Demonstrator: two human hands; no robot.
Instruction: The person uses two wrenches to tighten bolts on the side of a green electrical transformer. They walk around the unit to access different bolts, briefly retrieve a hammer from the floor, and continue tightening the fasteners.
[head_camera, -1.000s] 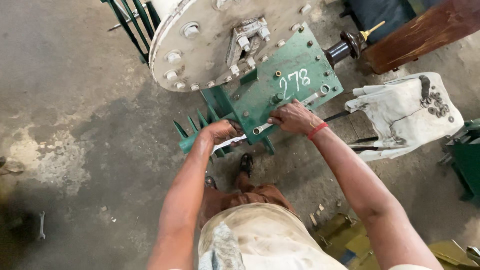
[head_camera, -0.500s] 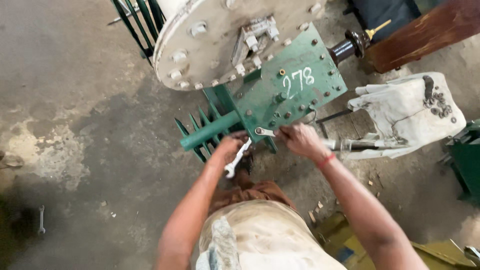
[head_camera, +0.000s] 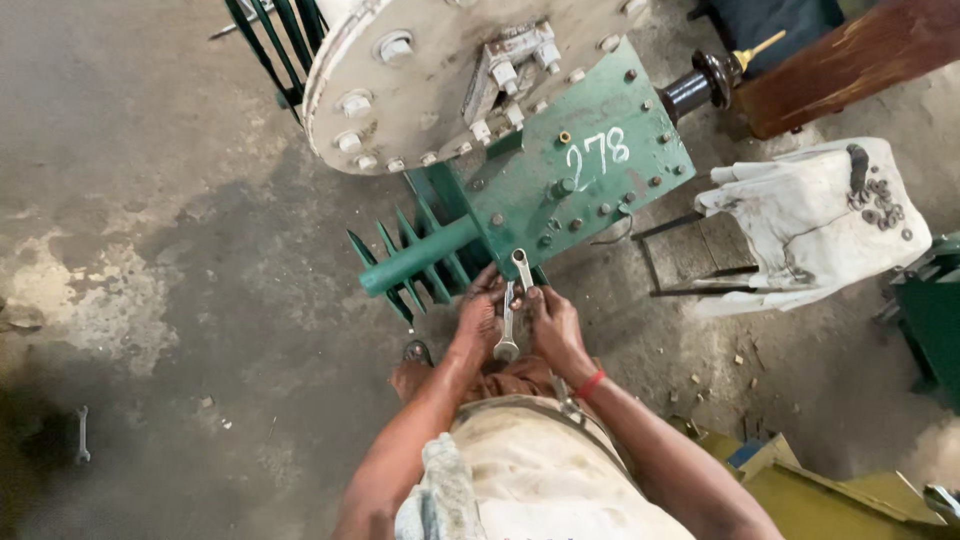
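Note:
A green metal plate (head_camera: 590, 170) studded with bolts lies on a green finned tank, under a round grey bolted flange (head_camera: 440, 70). Just below the plate's near edge both my hands hold a silver wrench (head_camera: 512, 305) upright between them. My left hand (head_camera: 478, 318) grips its left side and my right hand (head_camera: 555, 320) its right. The ring end of the wrench points up toward the plate's lower bolts. A red band circles my right wrist.
A green pipe (head_camera: 415, 258) sticks out left over the cooling fins. A dirty white cloth (head_camera: 810, 220) with loose nuts on it lies at right. A second wrench (head_camera: 82, 432) lies on the stained concrete floor at far left. A wooden beam (head_camera: 850, 65) is top right.
My hands have drawn back from the plate's bolts toward my body and come together. The wrench, earlier flat against the plate, now stands upright between both hands.

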